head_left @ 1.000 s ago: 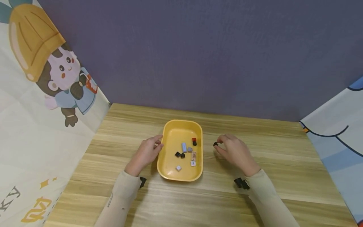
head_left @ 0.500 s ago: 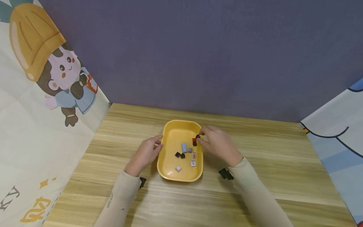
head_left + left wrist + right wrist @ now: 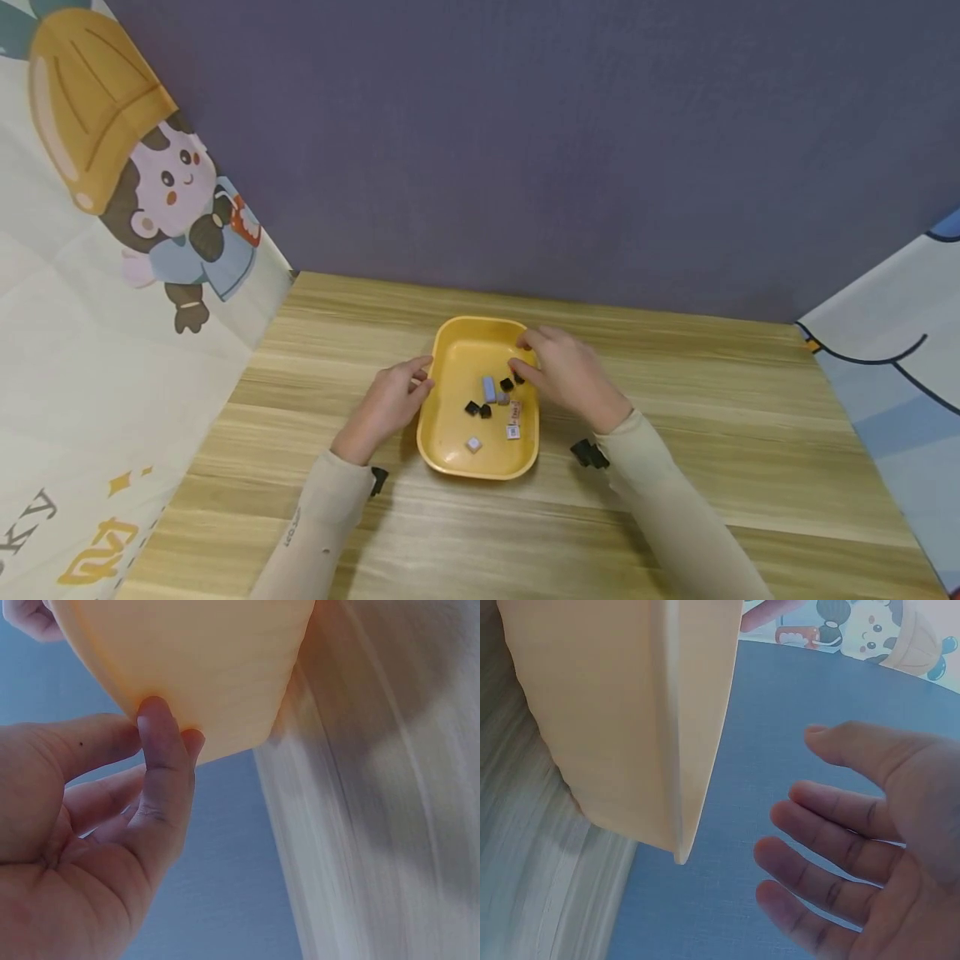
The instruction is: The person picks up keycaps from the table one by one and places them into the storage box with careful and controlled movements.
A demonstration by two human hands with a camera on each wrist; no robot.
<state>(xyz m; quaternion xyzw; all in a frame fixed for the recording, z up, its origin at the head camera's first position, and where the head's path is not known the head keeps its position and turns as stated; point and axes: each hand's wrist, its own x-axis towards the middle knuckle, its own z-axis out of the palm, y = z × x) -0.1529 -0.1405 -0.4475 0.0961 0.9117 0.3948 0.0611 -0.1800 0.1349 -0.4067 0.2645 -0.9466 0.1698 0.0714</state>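
A yellow tray [image 3: 426, 442] stands on the wooden table, holding several small bricks. My left hand [image 3: 386, 408] holds its left rim; in the left wrist view the thumb and fingers [image 3: 166, 769] pinch the tray wall. Over the right rim is my right hand [image 3: 573, 375], with thumb and fingers apart and nothing between them in the right wrist view. Below its thumb lie a black brick [image 3: 507, 384] and another dark piece [image 3: 519, 378], partly hidden. A lilac brick [image 3: 489, 389] and two black bricks near the tray's middle lie further left.
Also in the tray are a white brick [image 3: 474, 445], a printed white tile [image 3: 513, 432] and a reddish printed piece [image 3: 515, 412]. A dark blue wall [image 3: 525, 150] rises behind the table [image 3: 675, 358]. Black camera mounts sit at both wrists.
My right hand has moved left from the table to the tray, carrying a small black brick, and has let it go inside. The left hand has stayed at the rim.
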